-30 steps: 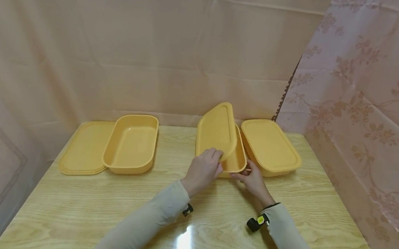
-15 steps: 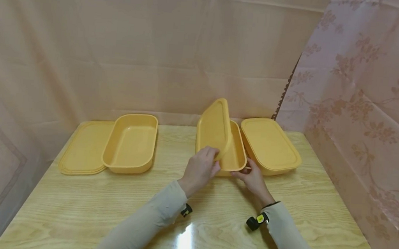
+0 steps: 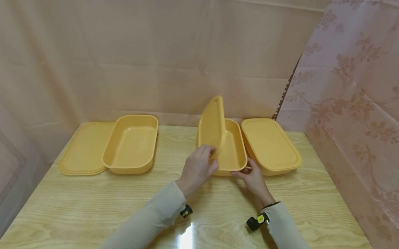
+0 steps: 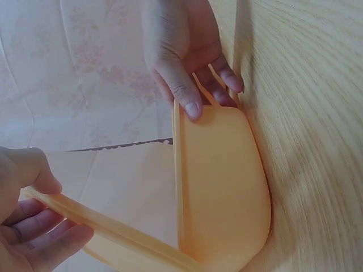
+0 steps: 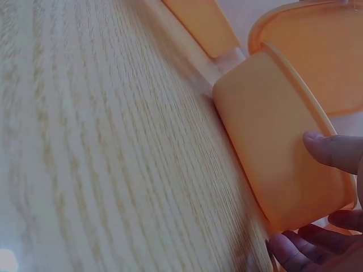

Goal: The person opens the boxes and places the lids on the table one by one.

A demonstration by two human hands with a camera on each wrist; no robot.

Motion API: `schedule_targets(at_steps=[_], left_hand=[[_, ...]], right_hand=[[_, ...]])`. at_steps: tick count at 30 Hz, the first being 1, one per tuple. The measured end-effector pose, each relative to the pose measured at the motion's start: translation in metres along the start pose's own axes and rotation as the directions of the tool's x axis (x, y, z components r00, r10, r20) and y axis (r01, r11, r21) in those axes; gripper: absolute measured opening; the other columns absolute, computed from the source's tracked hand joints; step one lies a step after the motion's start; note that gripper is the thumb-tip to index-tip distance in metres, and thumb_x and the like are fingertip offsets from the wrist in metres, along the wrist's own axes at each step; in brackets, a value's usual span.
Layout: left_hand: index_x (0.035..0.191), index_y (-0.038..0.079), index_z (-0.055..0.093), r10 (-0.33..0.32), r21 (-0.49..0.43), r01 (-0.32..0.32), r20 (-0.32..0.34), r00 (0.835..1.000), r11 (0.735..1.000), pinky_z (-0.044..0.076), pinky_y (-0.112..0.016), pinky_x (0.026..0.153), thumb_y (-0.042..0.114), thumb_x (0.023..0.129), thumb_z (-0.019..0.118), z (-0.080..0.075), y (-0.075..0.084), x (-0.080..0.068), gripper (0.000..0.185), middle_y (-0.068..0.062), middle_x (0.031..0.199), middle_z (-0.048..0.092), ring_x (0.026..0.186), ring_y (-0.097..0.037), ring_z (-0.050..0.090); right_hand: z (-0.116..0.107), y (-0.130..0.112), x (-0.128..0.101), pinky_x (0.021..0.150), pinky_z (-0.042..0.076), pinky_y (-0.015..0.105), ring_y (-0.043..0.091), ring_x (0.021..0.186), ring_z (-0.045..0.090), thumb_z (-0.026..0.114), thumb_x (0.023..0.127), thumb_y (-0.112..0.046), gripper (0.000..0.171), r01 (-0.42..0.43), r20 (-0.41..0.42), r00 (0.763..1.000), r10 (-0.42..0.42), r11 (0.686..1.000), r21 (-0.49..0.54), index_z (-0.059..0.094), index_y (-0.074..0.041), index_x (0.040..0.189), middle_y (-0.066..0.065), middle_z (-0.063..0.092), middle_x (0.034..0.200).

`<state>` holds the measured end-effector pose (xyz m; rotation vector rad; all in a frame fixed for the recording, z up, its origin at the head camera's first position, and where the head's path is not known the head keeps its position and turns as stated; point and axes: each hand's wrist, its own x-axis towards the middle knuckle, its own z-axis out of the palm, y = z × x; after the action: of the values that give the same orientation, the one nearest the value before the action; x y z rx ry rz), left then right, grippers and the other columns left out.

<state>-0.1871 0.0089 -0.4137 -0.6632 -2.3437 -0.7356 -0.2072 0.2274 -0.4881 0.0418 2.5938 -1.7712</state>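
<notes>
My left hand (image 3: 197, 167) pinches the near edge of a yellow lid (image 3: 211, 123), thumb on one side and fingers on the other in the left wrist view. Tilted steeply, the lid stands over the left side of a yellow food container (image 3: 233, 146), whose bare inside shows to its right. My right hand (image 3: 253, 181) grips that container's near right corner. In the right wrist view its thumb (image 5: 332, 152) presses the near wall close below the rim, and the fingers curl round the corner. The container sits on the table.
Close on the right stands a lidded yellow container (image 3: 271, 146). Further left, an uncovered yellow container (image 3: 131, 144) stands beside a flat yellow lid (image 3: 85, 148), overlapping its edge. The wooden table (image 3: 218, 243) meets a beige curtain (image 3: 138, 49) behind and a floral cloth (image 3: 369, 114) at right.
My left hand has moved slightly left and swung the lid up and leftward to a steeper tilt, uncovering more of the container's inside. The right hand has stayed at the corner.
</notes>
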Motion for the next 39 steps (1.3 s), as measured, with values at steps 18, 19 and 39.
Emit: schedule_targets(at_steps=[18,19,39], left_hand=[[0.102,-0.001,0.06,-0.07,-0.111,0.064,-0.051,0.996,0.992,0.055,-0.026,0.065,-0.001,0.076,0.068,-0.006,-0.007,-0.004,0.028,-0.011,0.09,0.065,0.077,-0.019,0.064],[0.102,-0.001,0.06,-0.079,-0.119,0.073,-0.05,0.996,0.99,0.056,-0.026,0.065,-0.001,0.076,0.068,-0.006,-0.007,-0.004,0.028,-0.011,0.09,0.065,0.077,-0.02,0.064],[0.102,-0.003,0.059,-0.156,-0.212,0.139,-0.066,0.985,0.967,0.056,-0.022,0.057,0.0,0.078,0.066,-0.012,-0.015,-0.006,0.026,-0.013,0.088,0.063,0.072,-0.022,0.066]], right_hand=[[0.0,-0.003,-0.002,0.082,0.05,0.017,0.035,0.116,0.059,0.077,0.082,-0.008,0.073,-0.026,0.016,1.0,0.026,1.0,0.001,0.039,0.001,0.144,0.023,0.052,0.126],[0.0,-0.002,-0.002,0.083,0.049,0.016,0.035,0.116,0.059,0.077,0.082,-0.008,0.073,-0.025,0.017,1.0,0.025,1.0,0.002,0.039,0.001,0.143,0.023,0.052,0.126],[-0.005,0.002,-0.001,0.092,0.049,0.03,0.037,0.118,0.057,0.077,0.085,-0.019,0.08,-0.011,0.069,0.998,0.012,1.0,-0.015,0.032,-0.001,0.148,0.023,0.05,0.131]])
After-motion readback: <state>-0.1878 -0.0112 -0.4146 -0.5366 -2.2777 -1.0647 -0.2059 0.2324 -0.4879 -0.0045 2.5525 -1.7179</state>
